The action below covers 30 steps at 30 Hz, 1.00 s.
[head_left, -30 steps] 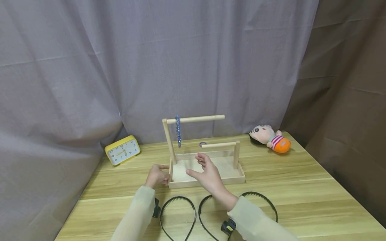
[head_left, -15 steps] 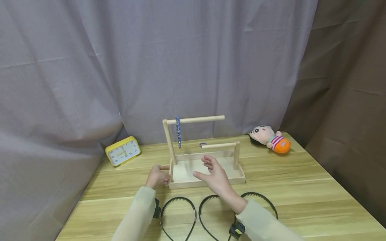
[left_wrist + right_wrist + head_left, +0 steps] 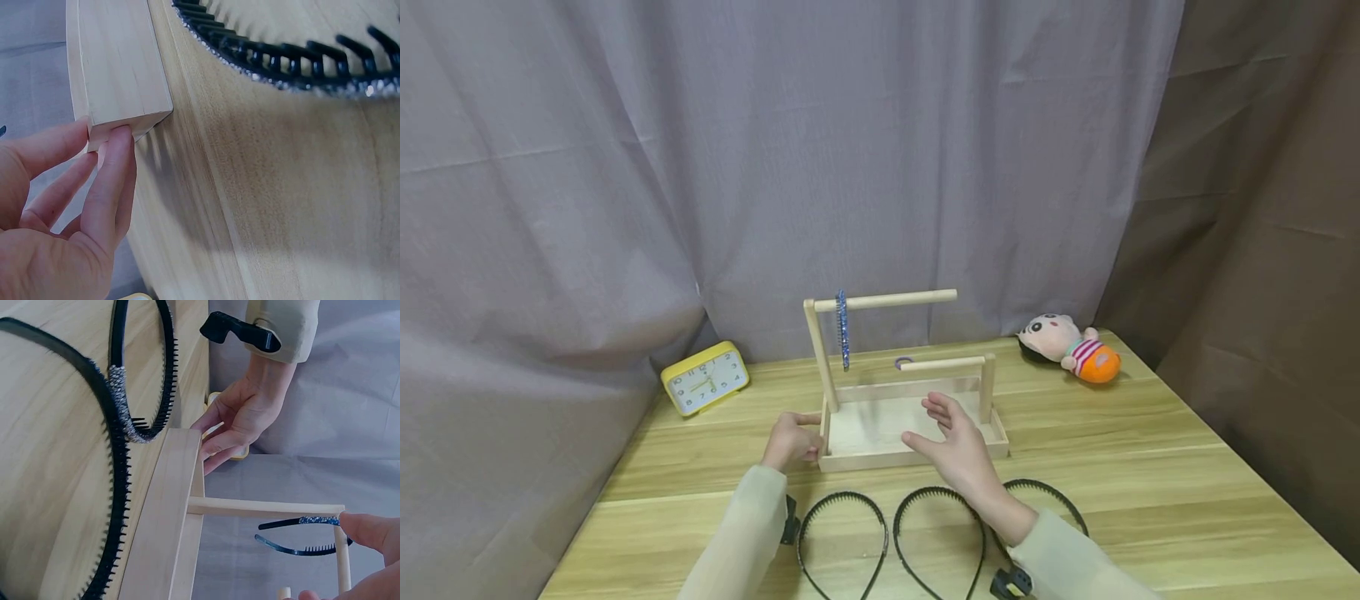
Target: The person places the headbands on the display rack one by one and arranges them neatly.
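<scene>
My left hand [image 3: 792, 440] grips the left end of a pale wooden rack [image 3: 913, 460], a shallow tray with two posts and crossbars; in the left wrist view its fingers are on the tray's end wall [image 3: 119, 75]. From the taller crossbar hangs a blue glittery toothed headband [image 3: 843, 333]. Over the tray's right half, my right hand [image 3: 958, 450] has its thumb and fingers spread with nothing between them. Nearer me, black toothed headbands lie on the table: one at left [image 3: 842, 494], one in the middle [image 3: 932, 490], and one at right [image 3: 1033, 482], partly behind my right forearm.
A yellow clock [image 3: 706, 379] stands at the back left of the wooden table [image 3: 1150, 475]. At the back right lies a plush doll [image 3: 1075, 346]. A small purple ring [image 3: 903, 363] is behind the rack, and a grey curtain [image 3: 880, 167] hangs behind the table.
My right hand has moved right over the tray and slightly toward me, uncovering more of the middle headband. My left hand keeps its grip on the rack's end.
</scene>
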Available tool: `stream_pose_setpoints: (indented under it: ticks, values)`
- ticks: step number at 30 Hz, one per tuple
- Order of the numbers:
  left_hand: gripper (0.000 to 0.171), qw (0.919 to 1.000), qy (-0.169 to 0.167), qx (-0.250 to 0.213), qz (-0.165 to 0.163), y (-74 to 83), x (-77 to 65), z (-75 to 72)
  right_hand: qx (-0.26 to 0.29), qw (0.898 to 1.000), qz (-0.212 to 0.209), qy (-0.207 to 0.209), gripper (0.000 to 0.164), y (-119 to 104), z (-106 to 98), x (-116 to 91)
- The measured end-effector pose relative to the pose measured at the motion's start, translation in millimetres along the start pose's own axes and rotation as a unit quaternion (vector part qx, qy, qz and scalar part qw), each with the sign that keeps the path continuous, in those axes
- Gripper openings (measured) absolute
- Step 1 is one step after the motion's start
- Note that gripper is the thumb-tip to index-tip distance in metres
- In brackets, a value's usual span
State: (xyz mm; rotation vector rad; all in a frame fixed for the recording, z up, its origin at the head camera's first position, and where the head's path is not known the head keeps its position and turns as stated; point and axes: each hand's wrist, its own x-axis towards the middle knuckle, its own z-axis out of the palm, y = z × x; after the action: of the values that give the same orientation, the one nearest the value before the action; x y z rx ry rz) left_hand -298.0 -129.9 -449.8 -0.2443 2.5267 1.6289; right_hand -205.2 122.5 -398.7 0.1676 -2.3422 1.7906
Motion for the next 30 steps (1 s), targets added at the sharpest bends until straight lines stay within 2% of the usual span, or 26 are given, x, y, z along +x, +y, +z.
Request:
stream_pose_setpoints:
  ticks: [9,19,30]
  values:
    - [0.052,1.0000,-0.001,0.003,0.000,-1.3,0.7,-0.6,-0.031,0.999,0.006,0.022,0.067,8,-10,-2]
    - [0.053,1.0000,0.002,-0.007,0.000,-0.9,-0.4,-0.6,-0.025,0.998,0.044,0.022,0.067,19,-23,-9]
    - [0.054,0.9999,0.000,-0.012,0.003,0.6,-0.3,-0.7,-0.035,0.998,0.037,0.030,0.069,28,-38,-18]
